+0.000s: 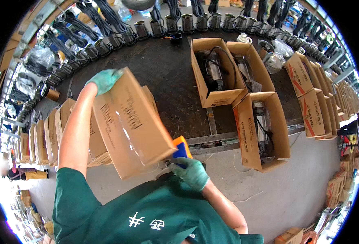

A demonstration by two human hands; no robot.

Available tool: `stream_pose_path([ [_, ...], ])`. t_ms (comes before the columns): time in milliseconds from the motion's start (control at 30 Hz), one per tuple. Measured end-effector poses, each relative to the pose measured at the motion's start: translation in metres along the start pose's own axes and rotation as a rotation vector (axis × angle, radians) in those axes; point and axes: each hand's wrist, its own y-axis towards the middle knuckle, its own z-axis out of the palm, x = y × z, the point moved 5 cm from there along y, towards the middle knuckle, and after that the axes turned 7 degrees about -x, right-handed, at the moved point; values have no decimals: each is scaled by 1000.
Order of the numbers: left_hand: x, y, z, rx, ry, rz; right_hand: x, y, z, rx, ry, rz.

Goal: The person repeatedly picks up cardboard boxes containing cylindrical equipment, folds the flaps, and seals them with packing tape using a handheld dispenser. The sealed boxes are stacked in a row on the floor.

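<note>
A brown cardboard box, closed and tilted, is in front of me at the table's near edge. A shiny strip of clear tape runs along its seam. My left hand, in a green glove, grips the box's far upper end. Near the box's lower right corner, my gloved right hand is closed around a blue-and-orange tape dispenser. The dispenser's orange end lies right beside the box; whether it touches is hard to tell. Behind this box, part of another carton shows.
To the right, open cartons hold metal cylinders with black cables. More cartons stand in rows at the left and far right. Metal cylinders with bundled black cables line the back of the dark table. A white part sits there too.
</note>
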Motion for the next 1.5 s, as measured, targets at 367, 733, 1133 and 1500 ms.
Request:
stream_pose_path([
  [367,-233,-1,109,-367,74,773,-68,-109,-158,-632,320,83],
  [733,-306,49,191,-88,265,793,-104,-187,-134,-815,469,124],
  [1133,-287,-152,231,156,56,751,-69,-117,-156,-503,561,-300],
  [1500,-240,-85,141,-519,-265,538,-48,4,-111,-314,417,-342],
])
